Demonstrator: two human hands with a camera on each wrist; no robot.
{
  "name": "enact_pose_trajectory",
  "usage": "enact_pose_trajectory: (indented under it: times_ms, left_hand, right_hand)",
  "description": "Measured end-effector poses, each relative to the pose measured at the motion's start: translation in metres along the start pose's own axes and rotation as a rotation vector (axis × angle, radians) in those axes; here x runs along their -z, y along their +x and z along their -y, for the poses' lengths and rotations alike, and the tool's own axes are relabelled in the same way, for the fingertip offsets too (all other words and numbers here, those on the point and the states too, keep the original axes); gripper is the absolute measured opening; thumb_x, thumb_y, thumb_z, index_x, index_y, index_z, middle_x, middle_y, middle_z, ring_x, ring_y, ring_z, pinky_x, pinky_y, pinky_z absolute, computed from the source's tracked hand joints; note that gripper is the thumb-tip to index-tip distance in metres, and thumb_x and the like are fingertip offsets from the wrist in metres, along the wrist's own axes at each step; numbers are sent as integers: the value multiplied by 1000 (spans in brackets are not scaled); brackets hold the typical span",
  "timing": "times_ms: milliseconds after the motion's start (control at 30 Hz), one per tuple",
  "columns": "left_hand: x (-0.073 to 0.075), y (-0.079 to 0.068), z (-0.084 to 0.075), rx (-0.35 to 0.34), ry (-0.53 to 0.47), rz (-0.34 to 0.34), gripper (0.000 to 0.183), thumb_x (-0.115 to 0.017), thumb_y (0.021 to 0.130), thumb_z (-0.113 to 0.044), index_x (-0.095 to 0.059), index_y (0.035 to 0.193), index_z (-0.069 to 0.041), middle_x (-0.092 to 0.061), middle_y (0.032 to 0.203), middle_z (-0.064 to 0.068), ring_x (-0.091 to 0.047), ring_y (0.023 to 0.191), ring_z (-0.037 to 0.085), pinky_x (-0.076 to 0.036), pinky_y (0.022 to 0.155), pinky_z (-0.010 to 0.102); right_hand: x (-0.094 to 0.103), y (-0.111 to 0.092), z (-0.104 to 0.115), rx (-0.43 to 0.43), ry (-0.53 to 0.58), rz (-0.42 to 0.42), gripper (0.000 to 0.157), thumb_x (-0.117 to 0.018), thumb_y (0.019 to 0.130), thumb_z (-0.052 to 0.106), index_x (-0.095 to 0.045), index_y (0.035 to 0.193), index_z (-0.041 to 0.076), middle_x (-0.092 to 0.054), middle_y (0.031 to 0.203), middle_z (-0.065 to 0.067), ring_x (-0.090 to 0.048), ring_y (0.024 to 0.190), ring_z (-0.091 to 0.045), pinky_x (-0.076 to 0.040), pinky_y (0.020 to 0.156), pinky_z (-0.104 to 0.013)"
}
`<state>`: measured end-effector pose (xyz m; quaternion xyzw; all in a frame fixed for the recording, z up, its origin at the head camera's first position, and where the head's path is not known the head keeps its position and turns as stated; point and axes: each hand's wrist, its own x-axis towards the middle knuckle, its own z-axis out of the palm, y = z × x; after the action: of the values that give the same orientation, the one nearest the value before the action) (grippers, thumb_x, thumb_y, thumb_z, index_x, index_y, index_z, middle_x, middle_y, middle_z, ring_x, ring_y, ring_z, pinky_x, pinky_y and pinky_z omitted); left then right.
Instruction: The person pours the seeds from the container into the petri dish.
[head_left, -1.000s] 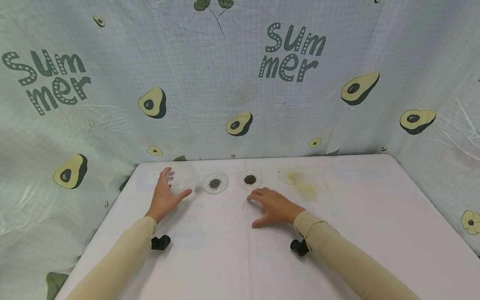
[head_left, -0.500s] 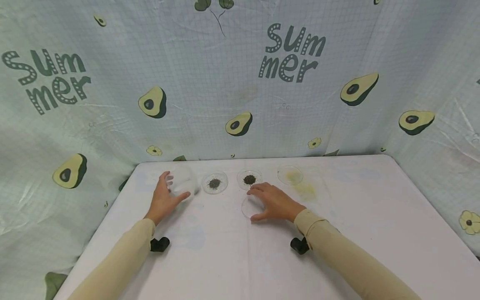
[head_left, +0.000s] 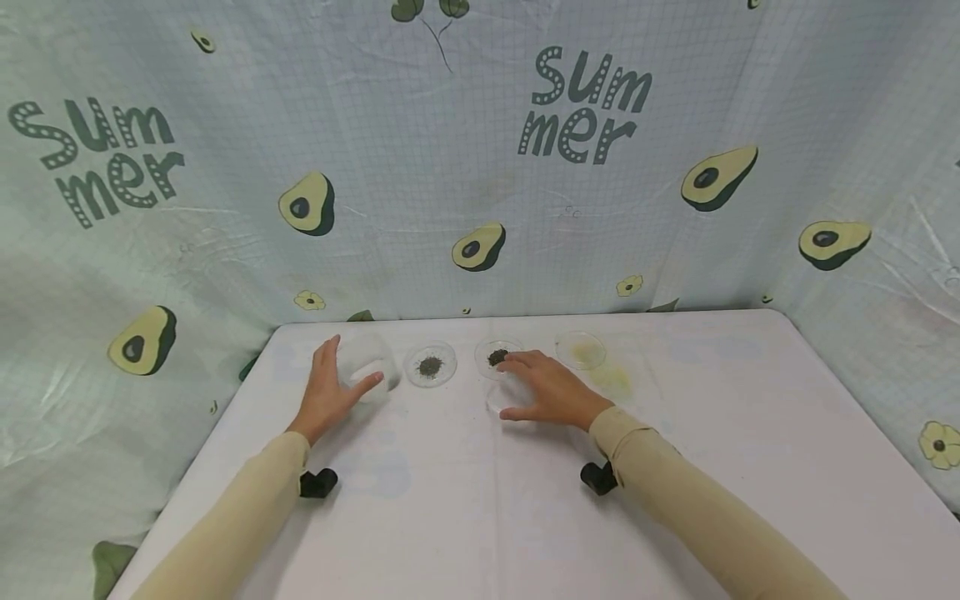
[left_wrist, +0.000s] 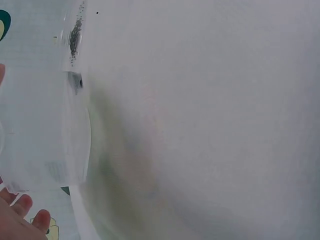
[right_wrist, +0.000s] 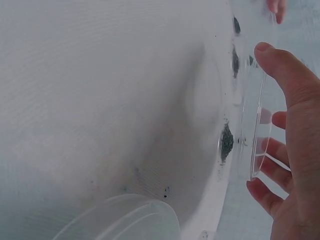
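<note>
My left hand curves round a clear container at the back left. In the left wrist view its fingertips lie by the container's lower end. A small dark patch shows at the container's right side. My right hand holds a clear, shallow round dish or lid by its rim, thumb on one side and fingers on the other. This piece hangs just above the table, in front of a petri dish of dark grains; the fingertips cover part of that dish in the head view.
A second petri dish with dark grains stands between the hands. A clear dish lies to the right, beside a yellowish patch on the white table. A patterned cloth hangs behind.
My right hand has moved a little away from me with the clear round piece, towards the dark-grain dish behind it. The left hand has barely shifted around the container.
</note>
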<state>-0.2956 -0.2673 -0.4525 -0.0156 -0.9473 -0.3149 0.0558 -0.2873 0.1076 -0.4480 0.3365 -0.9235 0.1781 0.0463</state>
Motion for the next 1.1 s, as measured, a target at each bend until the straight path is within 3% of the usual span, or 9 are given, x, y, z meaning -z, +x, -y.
enact_pose_trajectory:
  times_ms: [300,667,900,1100]
  left_hand:
    - [2,6,-10,-117,73,-40,73,-54,95,-46,-26,152,-10,-23,157,19,-19,146,39,-14,112,66]
    - [-3,11,-15,-214,114,-60,60,-54,97,-37,-36,149,-13,-32,154,15,-24,144,37,-20,108,63]
    - [-9,13,-11,-291,158,-77,51,-50,99,-34,-43,146,-13,-36,152,15,-26,142,39,-18,108,65]
    - [-11,13,-9,-312,198,-64,49,-46,101,-35,-43,146,-14,-33,153,14,-25,141,40,-18,109,65]
  right_hand:
    - [-1,8,-3,-12,32,-8,72,-73,80,53,-52,138,16,-48,145,-10,-45,134,-30,-38,111,-49]
    - [-2,13,-5,-33,43,-16,72,-73,80,53,-52,138,16,-48,145,-10,-45,134,-30,-39,110,-50]
    - [-2,19,-5,-73,27,-22,73,-72,80,54,-52,137,13,-47,146,-11,-44,135,-29,-38,111,-47]
    - [-2,23,-7,-91,48,-51,73,-73,80,53,-53,136,12,-47,146,-12,-44,135,-31,-39,111,-48]
